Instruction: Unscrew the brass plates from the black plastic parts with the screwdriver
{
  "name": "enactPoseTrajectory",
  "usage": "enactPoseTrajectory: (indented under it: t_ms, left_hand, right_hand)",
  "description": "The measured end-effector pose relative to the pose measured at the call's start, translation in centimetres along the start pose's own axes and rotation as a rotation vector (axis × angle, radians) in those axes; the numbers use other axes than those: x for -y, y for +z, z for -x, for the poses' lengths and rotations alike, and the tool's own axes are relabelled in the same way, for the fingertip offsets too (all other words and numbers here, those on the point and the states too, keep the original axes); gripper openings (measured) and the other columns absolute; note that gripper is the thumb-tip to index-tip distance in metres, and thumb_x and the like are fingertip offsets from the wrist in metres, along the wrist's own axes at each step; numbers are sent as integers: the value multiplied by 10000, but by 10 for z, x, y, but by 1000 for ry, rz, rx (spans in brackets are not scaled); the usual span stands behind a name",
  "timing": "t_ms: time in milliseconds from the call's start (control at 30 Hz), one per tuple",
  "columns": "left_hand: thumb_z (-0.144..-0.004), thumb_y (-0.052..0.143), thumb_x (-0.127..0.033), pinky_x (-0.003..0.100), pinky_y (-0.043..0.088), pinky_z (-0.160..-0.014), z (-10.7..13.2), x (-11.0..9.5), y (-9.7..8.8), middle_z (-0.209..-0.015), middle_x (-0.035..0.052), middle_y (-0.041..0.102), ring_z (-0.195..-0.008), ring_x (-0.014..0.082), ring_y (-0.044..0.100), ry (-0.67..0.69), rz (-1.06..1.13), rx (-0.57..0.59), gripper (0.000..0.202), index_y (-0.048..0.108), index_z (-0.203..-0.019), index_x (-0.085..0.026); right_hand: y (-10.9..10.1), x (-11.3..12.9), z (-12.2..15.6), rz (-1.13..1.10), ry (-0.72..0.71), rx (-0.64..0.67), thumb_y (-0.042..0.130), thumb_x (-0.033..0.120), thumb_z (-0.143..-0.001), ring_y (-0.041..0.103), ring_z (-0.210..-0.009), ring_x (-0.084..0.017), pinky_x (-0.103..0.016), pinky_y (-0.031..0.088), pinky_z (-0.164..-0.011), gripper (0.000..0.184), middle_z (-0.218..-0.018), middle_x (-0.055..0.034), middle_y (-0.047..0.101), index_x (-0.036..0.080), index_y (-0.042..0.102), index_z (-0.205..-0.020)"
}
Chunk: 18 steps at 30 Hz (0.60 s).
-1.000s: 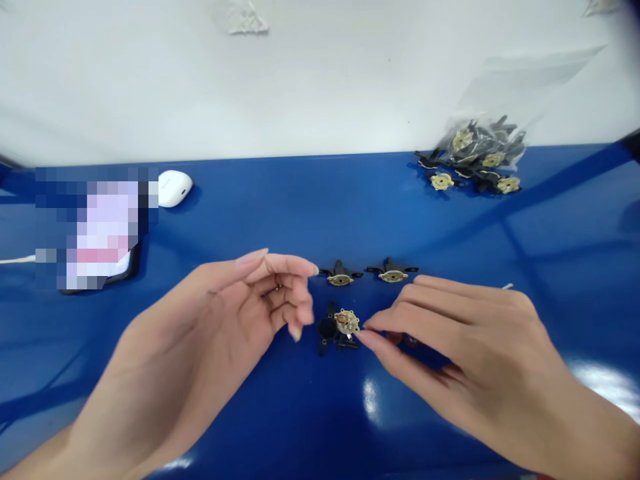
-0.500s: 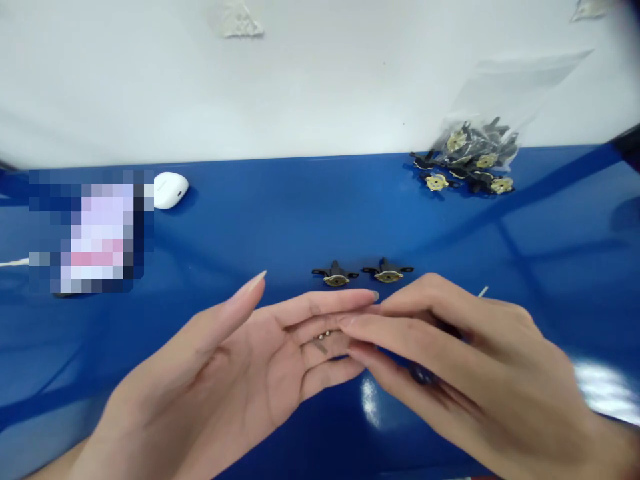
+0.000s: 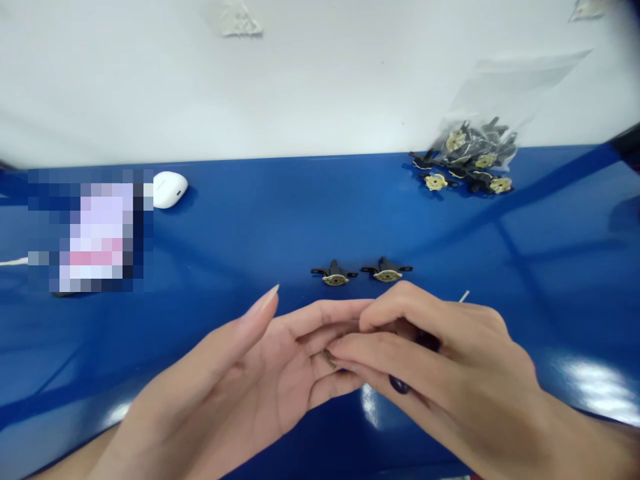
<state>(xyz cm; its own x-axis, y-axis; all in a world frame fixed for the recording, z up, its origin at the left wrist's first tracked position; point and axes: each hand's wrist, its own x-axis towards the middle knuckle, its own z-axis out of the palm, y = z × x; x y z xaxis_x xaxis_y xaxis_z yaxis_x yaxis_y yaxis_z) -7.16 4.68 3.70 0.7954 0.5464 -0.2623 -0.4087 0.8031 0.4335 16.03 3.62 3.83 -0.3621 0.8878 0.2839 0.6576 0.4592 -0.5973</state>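
My left hand [image 3: 250,387] lies palm up with its fingers stretched out, and a small metal spring [image 3: 329,359] rests across them. My right hand [image 3: 440,373] is curled over the left fingertips, its fingers pressed together beside the spring. A black part [image 3: 400,385] shows under and between the right fingers; most of it is hidden. Just beyond both hands, two black-and-brass parts [image 3: 334,275] [image 3: 387,271] sit side by side on the blue table [image 3: 280,213].
A clear bag of several like parts [image 3: 470,157] lies at the back right against the white wall. A white earbud case [image 3: 170,189] and a blurred phone [image 3: 90,233] are at the left. A thin white stick [image 3: 464,297] lies behind my right hand.
My hands have come together. The black-and-brass part that lay between them on the table is now covered by my right hand. My left fingers have straightened, showing the spring.
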Motion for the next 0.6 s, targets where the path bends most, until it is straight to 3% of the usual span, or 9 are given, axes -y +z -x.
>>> enactPoseTrajectory:
  t_ms: [167,333,600]
  left_hand:
    - [-1162,455,-615,534,346,-1363,-3,-2,5,-1689,153,610,-1652,395,457,5,-35,-45,624,717,-1535,-191]
    - [-1149,505,-638,500,361,-1359,0,-1,3,-1716,135,594,-1636,381,482,11,-34,-18,642,691,-1587,-208]
    - [-1088,666,-628,414,445,-1303,-3,1,2,-1580,97,727,-1546,333,595,12,-68,2,599,741,-1545,-248]
  right_hand:
    - [2,0,-2,34,12,26,648,113,-959,673,-515,-57,-126,450,-447,257,-769,64,814,272,794,-820]
    - [2,-5,1,52,-24,83,671,99,-961,712,-588,-56,-142,435,-455,251,-890,58,845,285,822,-886]
    - [0,-7,3,100,-132,147,518,81,-1045,663,-605,-84,-295,341,-468,365,-948,1,767,233,827,-927]
